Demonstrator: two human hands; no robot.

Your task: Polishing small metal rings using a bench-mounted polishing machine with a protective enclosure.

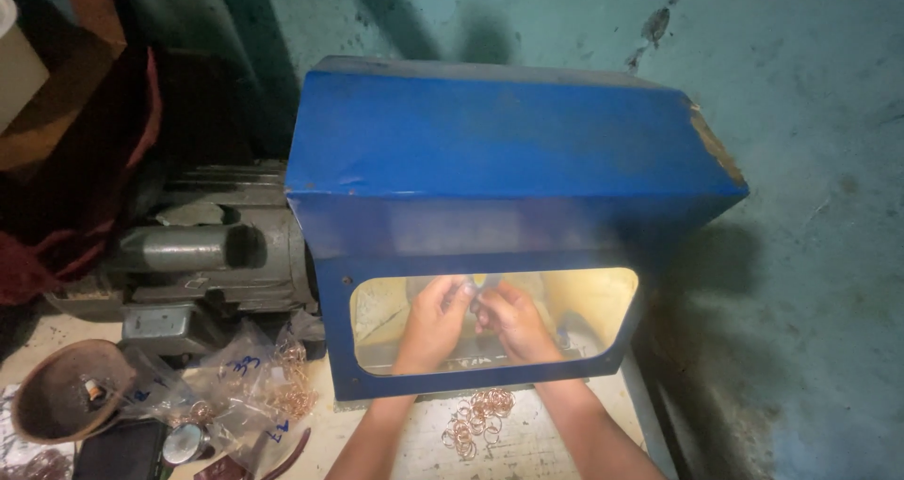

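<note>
Both my hands reach inside a blue metal hood (490, 150) and show through its clear front window (584, 301), lit yellow from within. My left hand (433, 322) and my right hand (513, 322) meet at the fingertips around a small object (476, 292), too blurred to name. Which hand grips it I cannot tell. On the bench just in front of the hood, between my forearms, lies a heap of copper-coloured rings (478, 419).
A grey electric motor (202, 254) sits left of the hood. In front of it lie clear plastic bags with more rings (254, 386), a brown bowl (61, 390) and a dark flat case (118, 452). A teal wall stands behind and to the right.
</note>
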